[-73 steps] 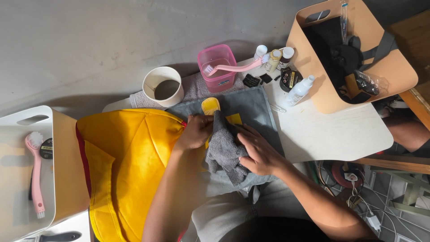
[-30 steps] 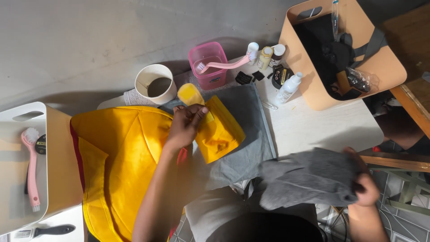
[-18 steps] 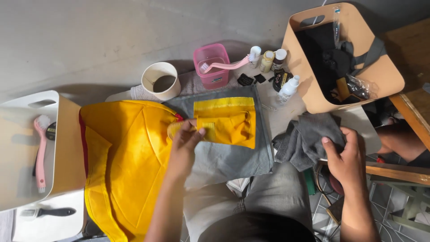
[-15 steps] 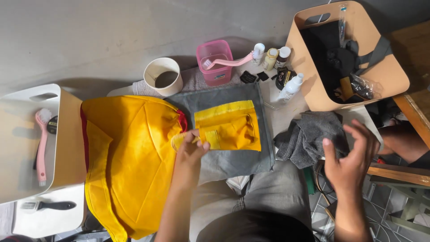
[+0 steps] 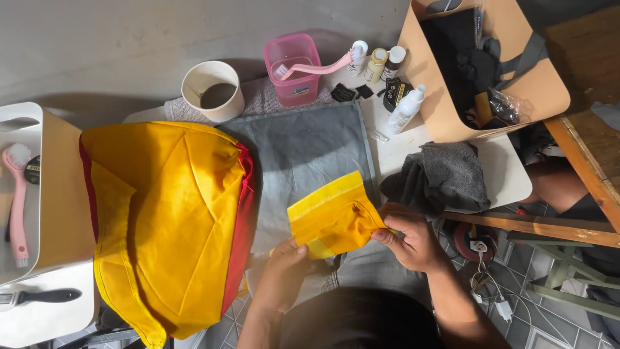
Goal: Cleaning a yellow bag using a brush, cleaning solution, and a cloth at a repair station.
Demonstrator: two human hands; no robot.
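Both my hands hold a small yellow fabric pouch (image 5: 332,216) above the near edge of a grey mat (image 5: 310,152). My left hand (image 5: 284,271) pinches its lower left corner. My right hand (image 5: 410,239) grips its right side. A large yellow bag with a red edge (image 5: 168,220) lies flat to the left of the mat. A crumpled grey cloth (image 5: 442,178) rests on the white table to the right, a short way beyond my right hand.
A cream cup (image 5: 212,90), a pink tub holding a pink brush (image 5: 294,68) and small bottles (image 5: 387,77) line the far edge. A tan bin of dark items (image 5: 481,64) sits at the right. A white tray with a pink brush (image 5: 16,194) stands left.
My right hand let go of the grey cloth on the table and took hold of the yellow pouch. The pouch moved off the mat toward me, now held in both hands.
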